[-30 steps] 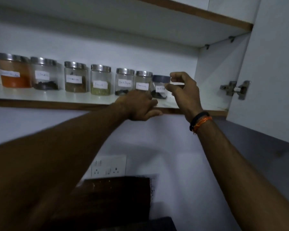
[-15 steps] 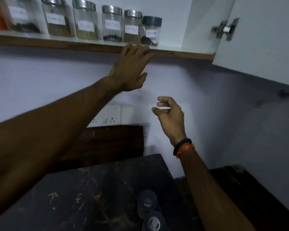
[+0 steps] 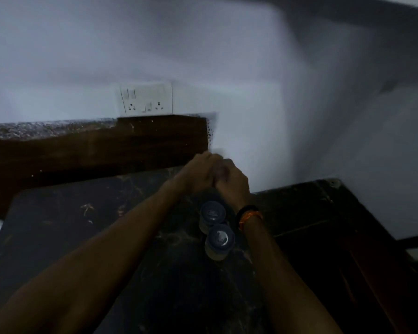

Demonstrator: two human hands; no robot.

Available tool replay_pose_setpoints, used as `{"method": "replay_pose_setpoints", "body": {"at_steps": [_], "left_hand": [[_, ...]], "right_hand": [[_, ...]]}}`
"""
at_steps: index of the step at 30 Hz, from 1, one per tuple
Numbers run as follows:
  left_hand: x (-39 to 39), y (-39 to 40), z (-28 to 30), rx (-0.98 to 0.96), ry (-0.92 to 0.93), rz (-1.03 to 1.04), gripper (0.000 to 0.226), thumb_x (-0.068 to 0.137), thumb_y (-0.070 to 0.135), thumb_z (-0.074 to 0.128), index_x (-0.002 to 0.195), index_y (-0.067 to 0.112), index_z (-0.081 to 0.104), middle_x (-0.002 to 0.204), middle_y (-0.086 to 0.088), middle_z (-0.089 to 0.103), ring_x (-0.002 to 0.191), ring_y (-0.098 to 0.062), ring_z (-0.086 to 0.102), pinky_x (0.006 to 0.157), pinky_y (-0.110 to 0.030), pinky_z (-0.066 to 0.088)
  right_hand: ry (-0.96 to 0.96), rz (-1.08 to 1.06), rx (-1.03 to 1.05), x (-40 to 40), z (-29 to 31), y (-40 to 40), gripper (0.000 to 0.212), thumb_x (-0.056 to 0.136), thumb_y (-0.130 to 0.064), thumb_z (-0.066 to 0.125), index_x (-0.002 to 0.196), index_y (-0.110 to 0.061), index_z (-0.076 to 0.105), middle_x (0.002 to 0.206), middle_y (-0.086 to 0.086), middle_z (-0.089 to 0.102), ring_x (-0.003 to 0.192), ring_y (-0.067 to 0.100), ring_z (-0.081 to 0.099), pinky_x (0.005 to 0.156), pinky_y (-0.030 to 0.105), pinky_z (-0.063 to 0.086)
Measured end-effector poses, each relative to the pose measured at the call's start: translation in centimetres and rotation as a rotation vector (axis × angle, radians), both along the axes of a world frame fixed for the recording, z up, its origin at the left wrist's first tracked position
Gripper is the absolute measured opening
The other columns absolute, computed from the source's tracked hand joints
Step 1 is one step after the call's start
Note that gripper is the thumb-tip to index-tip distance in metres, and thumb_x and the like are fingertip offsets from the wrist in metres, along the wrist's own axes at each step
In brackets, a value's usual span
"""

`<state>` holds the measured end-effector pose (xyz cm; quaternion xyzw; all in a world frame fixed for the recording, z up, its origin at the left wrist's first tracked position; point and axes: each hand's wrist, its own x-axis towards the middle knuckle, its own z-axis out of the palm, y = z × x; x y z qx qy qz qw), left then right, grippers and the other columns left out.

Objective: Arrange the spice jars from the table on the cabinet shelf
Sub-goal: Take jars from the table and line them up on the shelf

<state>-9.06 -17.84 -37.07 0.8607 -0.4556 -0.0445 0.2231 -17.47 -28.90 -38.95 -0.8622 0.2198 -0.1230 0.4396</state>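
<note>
**Hands back down at the table, two jars still waiting**

The left hand (image 3: 198, 172) and right hand (image 3: 229, 182) meet low over the far edge of the dark table (image 3: 58, 225), knuckles touching or overlapping. Motion blur hides the fingers, so I cannot tell whether either hand is curled, relaxed or holding anything. A moment ago both were up at the cabinet shelf, the right one letting go of a dark-lidded jar at the end of the row; now the shelf is out of sight and the arms have dropped.

Just nearer than the hands, beside the right wrist with its black and orange bands (image 3: 249, 214), stand two dark-lidded spice jars (image 3: 216, 229), upright and touching. Behind the hands, a switch-and-socket plate (image 3: 146, 97) sits on the pale wall.

One more jar seems shelved; I judge these two are next.
</note>
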Motion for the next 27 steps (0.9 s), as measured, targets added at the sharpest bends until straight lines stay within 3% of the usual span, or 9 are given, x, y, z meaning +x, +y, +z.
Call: {"method": "replay_pose_setpoints", "body": {"at_steps": [2,6,9,12,17,20,21,27], "left_hand": [[-1.7,0.3,-3.2,-0.001,0.095,0.009,0.040,0.095,0.022,0.052,0.128,0.002,0.060,0.130,-0.022,0.058,0.121,-0.037,0.054,0.104,-0.043,0.039],[-5.1,1.2,-9.1,-0.005,0.340,0.138,0.050,0.093,0.017,0.063,0.140,0.011,0.049,0.139,-0.012,0.053,0.128,-0.027,0.050,0.107,-0.034,0.039],[-7.3,2.2,-12.2,-0.051,0.450,0.196,0.039,0.092,0.021,0.066,0.129,0.010,0.059,0.128,-0.009,0.062,0.118,-0.025,0.058,0.096,-0.022,0.040],[-9.5,3.5,-13.7,-0.120,0.507,0.238,0.019,0.092,0.019,0.060,0.111,0.022,0.064,0.109,0.007,0.065,0.101,-0.010,0.062,0.086,-0.005,0.038],[-11.2,4.8,-15.6,-0.104,0.613,0.367,0.029,0.092,0.005,0.059,0.121,0.008,0.062,0.116,-0.006,0.066,0.104,-0.015,0.061,0.084,-0.023,0.044],[-12.3,5.4,-16.7,-0.122,0.714,0.467,0.030,0.094,0.003,0.058,0.123,0.008,0.059,0.108,0.003,0.063,0.101,-0.010,0.057,0.072,-0.004,0.041],[-12.6,5.5,-17.0,-0.127,0.752,0.497,0.029,0.094,0.003,0.058,0.122,0.011,0.059,0.106,0.005,0.062,0.100,-0.010,0.057,0.071,-0.004,0.042],[-12.8,7.1,-19.1,-0.141,0.907,0.585,0.031,0.096,0.000,0.052,0.123,0.012,0.062,0.114,-0.008,0.067,0.103,-0.023,0.063,0.092,-0.033,0.051]], "right_hand": [[0.061,-0.037,0.049,-1.6,-2.6,0.4,0.025,0.093,-0.018,0.060,0.118,-0.016,0.064,0.116,0.008,0.066,0.108,0.025,0.061,0.088,0.023,0.039],[0.236,-0.091,0.050,-5.2,-7.3,1.3,0.036,0.086,-0.019,0.066,0.121,-0.019,0.061,0.121,0.008,0.059,0.112,0.027,0.058,0.096,0.039,0.049],[0.320,-0.144,0.007,-7.5,-10.0,2.1,0.047,0.081,-0.020,0.068,0.127,-0.023,0.057,0.132,0.007,0.051,0.121,0.030,0.050,0.102,0.044,0.047],[0.362,-0.170,-0.068,-9.1,-12.0,3.0,0.065,0.082,-0.027,0.072,0.140,-0.021,0.047,0.145,0.009,0.041,0.132,0.031,0.041,0.109,0.046,0.040],[0.383,-0.190,-0.153,-10.0,-14.5,4.4,0.095,0.078,-0.047,0.076,0.154,-0.019,0.027,0.155,0.011,0.030,0.141,0.032,0.032,0.115,0.047,0.032],[0.358,-0.176,-0.178,-10.0,-15.7,4.7,0.102,0.076,-0.051,0.076,0.156,-0.018,0.023,0.156,0.012,0.030,0.141,0.033,0.031,0.114,0.048,0.031],[0.350,-0.178,-0.168,-10.0,-16.1,4.7,0.104,0.075,-0.051,0.077,0.157,-0.018,0.023,0.156,0.013,0.030,0.141,0.034,0.032,0.113,0.049,0.032],[0.325,-0.227,-0.150,-9.8,-17.6,4.2,0.106,0.070,-0.052,0.082,0.155,-0.020,0.027,0.149,0.014,0.040,0.134,0.034,0.042,0.109,0.048,0.038]]}}
